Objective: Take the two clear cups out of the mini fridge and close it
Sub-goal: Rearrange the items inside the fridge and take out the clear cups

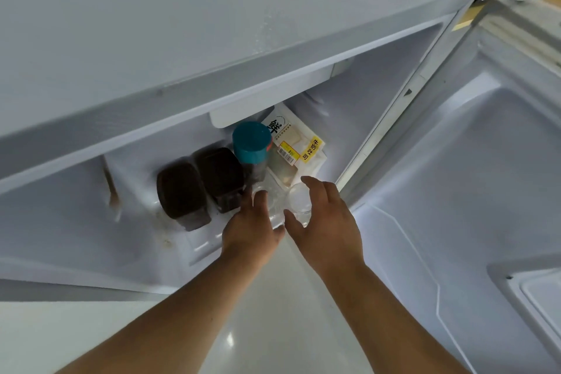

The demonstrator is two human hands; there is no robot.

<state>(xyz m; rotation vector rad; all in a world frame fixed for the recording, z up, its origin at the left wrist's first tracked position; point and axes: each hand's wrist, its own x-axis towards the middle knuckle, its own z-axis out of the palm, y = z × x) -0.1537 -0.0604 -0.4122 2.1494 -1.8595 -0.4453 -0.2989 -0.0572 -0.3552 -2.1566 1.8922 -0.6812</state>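
Observation:
Two clear cups stand side by side at the front of the open mini fridge (379,106), on its floor. My left hand (252,231) is curled against the left clear cup (275,206), with its fingers wrapped on the cup's left side. My right hand (328,218) hovers over the right clear cup (300,199). Its thumb is in front of the cup and its fingers are spread behind it, not closed on it. The fridge door (470,191) is swung wide open to the right.
A teal-capped bottle (252,143) stands just behind the cups. Two dark brown containers (197,188) sit to their left. A white packet of bread with yellow labels (299,146) leans at the back right. An inner shelf (182,39) overhangs everything.

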